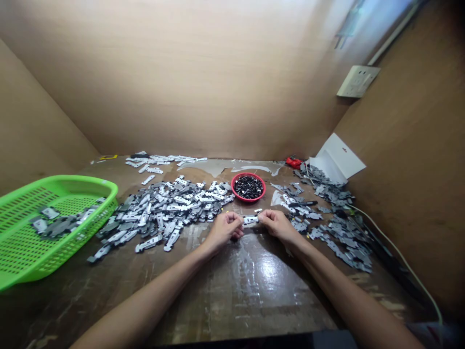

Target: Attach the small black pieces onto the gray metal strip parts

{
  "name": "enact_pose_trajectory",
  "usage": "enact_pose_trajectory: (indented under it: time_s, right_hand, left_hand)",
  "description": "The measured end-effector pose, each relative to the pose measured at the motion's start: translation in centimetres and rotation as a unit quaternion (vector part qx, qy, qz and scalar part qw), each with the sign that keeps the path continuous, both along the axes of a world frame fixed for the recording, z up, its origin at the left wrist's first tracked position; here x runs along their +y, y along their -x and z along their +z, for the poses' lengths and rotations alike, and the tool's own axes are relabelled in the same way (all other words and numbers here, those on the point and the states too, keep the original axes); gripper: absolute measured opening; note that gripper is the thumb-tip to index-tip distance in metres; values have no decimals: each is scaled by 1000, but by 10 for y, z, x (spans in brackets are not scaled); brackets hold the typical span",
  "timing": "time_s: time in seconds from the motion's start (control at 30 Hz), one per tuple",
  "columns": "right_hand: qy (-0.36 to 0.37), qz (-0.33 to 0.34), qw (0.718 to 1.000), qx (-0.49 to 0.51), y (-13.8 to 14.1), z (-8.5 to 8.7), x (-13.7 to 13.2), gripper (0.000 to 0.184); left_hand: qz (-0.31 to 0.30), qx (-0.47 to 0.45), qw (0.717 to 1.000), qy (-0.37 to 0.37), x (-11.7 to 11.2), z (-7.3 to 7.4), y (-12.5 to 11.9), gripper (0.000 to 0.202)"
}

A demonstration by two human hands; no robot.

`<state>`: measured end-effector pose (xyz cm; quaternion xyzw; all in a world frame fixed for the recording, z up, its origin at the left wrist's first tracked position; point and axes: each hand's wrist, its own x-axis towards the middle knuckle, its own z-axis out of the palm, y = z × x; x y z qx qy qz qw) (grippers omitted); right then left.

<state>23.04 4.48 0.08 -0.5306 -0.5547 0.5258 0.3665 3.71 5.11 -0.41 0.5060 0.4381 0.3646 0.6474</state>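
Note:
Between my two hands a small white toy race car (250,220) is held lengthwise, a little above the table. My left hand (228,227) pinches its left end. At the other end the fingertips of my right hand (278,224) are closed on it. Just beyond my hands stands a round red basket (264,194) of small black parts with metal pins (248,186). A large heap of white and grey toy race cars (174,206) spreads left of my left hand. Grey flat car parts (341,242) lie in piles to the right of my right hand.
A bright green basket (109,191) with a few cars stands at the left. White car pieces (163,160) lie along the back wall. On the right are a white card box (341,157), a red bag (293,162), a pale cable (399,247) and a wall socket (359,81).

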Motion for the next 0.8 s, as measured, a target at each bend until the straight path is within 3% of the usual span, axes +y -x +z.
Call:
enact_pose_trajectory:
  time_s: [0.13, 0.23, 0.4, 0.67, 0.8]
  right_hand:
    - [36, 21, 998, 39, 6, 4, -6, 33]
    - [45, 38, 997, 45, 10, 5, -10, 35]
    - [21, 58, 997, 40, 10, 4, -11, 36]
    - [25, 55, 998, 35, 13, -1, -12, 33]
    - [-37, 30, 999, -16, 15, -3, -11, 27]
  left_hand:
    - [30, -7, 999, -7, -4, 1, -3, 32]
    - [2, -14, 1000, -8, -6, 1, -4, 36]
    - [-34, -12, 999, -9, -6, 2, -2, 32]
    - [-17, 2, 1000, 1, -6, 0, -3, 34]
    - [-31, -6, 999, 15, -6, 1, -1, 34]
